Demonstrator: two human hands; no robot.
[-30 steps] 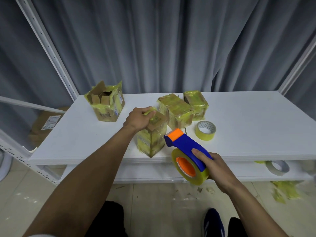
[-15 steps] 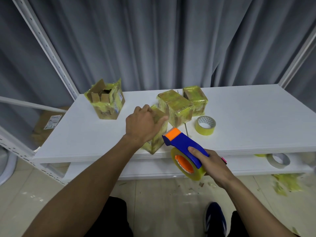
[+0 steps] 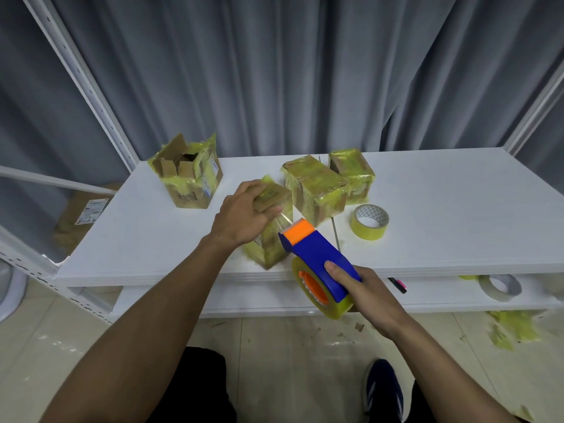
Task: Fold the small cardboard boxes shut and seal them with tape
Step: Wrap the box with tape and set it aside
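Observation:
A small cardboard box (image 3: 270, 245) wrapped in yellowish tape stands near the front edge of the white shelf top (image 3: 442, 215). My left hand (image 3: 244, 216) presses down on its top and grips it. My right hand (image 3: 366, 296) holds a blue and orange tape dispenser (image 3: 317, 261) with a roll of clear tape, its orange head touching the box's right side, a strip of tape stretched to the box. Two taped boxes (image 3: 316, 189), (image 3: 352, 174) stand behind. An open-topped box (image 3: 189, 177) with raised flaps stands at the back left.
A loose yellow tape roll (image 3: 370, 221) lies right of the boxes. On the lower shelf sit a grey tape roll (image 3: 500, 286) and a pink marker (image 3: 398, 284). Tape scraps (image 3: 512, 328) litter the floor at right. A cardboard carton (image 3: 82, 215) lies behind the left shelf post.
My left hand shifted from covering the box's front to pressing on its top. The dispenser's head came up against the box's right side, pulling a strip of tape.

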